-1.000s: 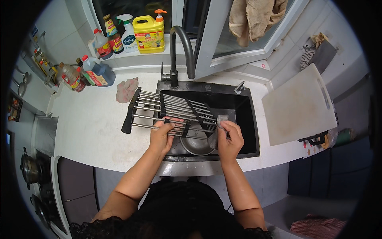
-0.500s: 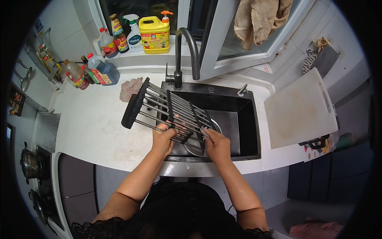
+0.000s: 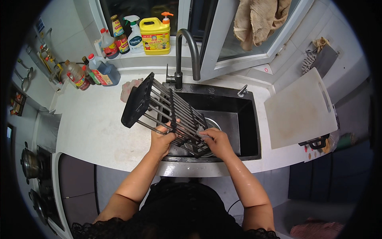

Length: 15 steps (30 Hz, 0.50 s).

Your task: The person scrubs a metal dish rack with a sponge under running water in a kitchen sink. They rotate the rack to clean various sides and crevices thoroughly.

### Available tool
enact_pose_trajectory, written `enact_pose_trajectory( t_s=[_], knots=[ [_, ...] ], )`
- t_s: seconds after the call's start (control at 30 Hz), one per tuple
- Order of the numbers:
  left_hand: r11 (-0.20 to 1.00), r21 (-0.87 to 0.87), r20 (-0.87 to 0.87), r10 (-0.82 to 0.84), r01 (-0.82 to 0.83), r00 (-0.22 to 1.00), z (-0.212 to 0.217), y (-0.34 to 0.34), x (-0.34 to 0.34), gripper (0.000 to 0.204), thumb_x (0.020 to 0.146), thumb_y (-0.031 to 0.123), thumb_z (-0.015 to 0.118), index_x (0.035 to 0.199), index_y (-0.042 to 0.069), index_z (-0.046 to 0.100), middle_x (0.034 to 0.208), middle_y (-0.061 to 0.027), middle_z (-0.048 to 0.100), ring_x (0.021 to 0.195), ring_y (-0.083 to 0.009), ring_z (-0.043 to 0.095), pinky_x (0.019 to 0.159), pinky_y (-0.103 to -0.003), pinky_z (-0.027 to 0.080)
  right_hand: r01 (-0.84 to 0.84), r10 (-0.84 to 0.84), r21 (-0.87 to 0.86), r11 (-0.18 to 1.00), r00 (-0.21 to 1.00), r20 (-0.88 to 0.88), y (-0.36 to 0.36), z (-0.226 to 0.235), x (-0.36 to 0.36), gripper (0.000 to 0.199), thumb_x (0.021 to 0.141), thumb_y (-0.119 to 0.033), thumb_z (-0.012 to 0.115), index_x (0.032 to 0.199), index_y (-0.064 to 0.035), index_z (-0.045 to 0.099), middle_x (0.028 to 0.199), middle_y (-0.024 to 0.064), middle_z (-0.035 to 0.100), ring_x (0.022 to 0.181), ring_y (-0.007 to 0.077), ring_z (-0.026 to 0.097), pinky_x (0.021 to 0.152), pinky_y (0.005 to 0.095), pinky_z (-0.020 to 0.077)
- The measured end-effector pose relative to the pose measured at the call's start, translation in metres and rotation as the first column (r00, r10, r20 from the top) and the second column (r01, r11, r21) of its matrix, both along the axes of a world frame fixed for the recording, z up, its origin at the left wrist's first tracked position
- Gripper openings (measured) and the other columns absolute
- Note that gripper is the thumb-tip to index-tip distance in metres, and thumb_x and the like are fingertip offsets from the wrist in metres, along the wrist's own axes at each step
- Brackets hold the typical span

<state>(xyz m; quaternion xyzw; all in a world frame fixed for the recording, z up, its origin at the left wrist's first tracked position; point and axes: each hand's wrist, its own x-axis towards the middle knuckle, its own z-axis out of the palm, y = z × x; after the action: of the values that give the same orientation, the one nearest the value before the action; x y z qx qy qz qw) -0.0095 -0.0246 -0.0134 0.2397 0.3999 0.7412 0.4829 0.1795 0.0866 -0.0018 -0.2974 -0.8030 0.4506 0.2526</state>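
Observation:
A drying rack (image 3: 161, 104) of metal rods with black end pieces is held tilted over the left part of the black sink (image 3: 248, 119). My left hand (image 3: 162, 140) is closed around its near rods, with fingers reaching through to the underside. In my right hand (image 3: 217, 141) a grey cloth (image 3: 202, 133) is pinched and pressed against the rods near the rack's right end. Under the rack, a round metal bowl (image 3: 213, 124) shows in part inside the sink; the rest of it is hidden.
Behind the sink rises a dark faucet (image 3: 187, 51). A pinkish rag (image 3: 129, 88) lies on the white counter (image 3: 87, 127). Bottles and a yellow jug (image 3: 155, 36) line the sill and back left. To the right leans a white cutting board (image 3: 298, 109).
The rack has rolled a little, so its wide black end piece shows more of its face. My right hand has shifted slightly along the rods with the cloth.

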Motion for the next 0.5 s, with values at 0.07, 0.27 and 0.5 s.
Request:
enact_pose_trajectory(
  t_s=[0.07,0.27,0.5],
  knots=[
    [0.999,-0.007,-0.04,-0.038,0.038,0.998,-0.005,-0.002,0.001,0.049,0.07,-0.017,0.046,0.115,-0.006,0.06,0.096,-0.0131,0.067,0.084,-0.0191,0.065,0.078,-0.029,0.052,0.071,-0.071,0.01,0.997,0.997,-0.039,-0.012,0.01,-0.016,0.021,0.079,0.002,0.063,0.1,-0.0008,0.068,0.092,0.0108,0.066,0.086,0.0214,0.063,0.077,0.0283,0.0483],
    [0.998,-0.032,-0.114,-0.058,0.055,0.992,-0.001,-0.007,0.002,0.046,0.071,-0.017,0.049,0.113,-0.006,0.061,0.097,-0.0109,0.067,0.085,-0.017,0.065,0.079,-0.028,0.052,0.063,-0.06,0.042,0.997,0.996,-0.064,-0.003,-0.004,-0.018,0.02,0.078,-0.002,0.065,0.098,-0.0022,0.067,0.086,0.0135,0.065,0.077,0.0272,0.065,0.069,0.0308,0.0493],
    [0.995,-0.045,-0.179,-0.097,0.09,0.979,-0.003,-0.008,0.003,0.045,0.067,-0.016,0.05,0.11,-0.008,0.062,0.094,-0.0136,0.067,0.085,-0.0207,0.065,0.082,-0.031,0.052,0.113,-0.088,0.134,0.985,0.981,-0.174,-0.006,0.009,-0.029,0.018,0.077,-0.001,0.065,0.095,-0.001,0.067,0.086,0.0141,0.065,0.076,0.0281,0.065,0.068,0.0315,0.0494]
  ],
)
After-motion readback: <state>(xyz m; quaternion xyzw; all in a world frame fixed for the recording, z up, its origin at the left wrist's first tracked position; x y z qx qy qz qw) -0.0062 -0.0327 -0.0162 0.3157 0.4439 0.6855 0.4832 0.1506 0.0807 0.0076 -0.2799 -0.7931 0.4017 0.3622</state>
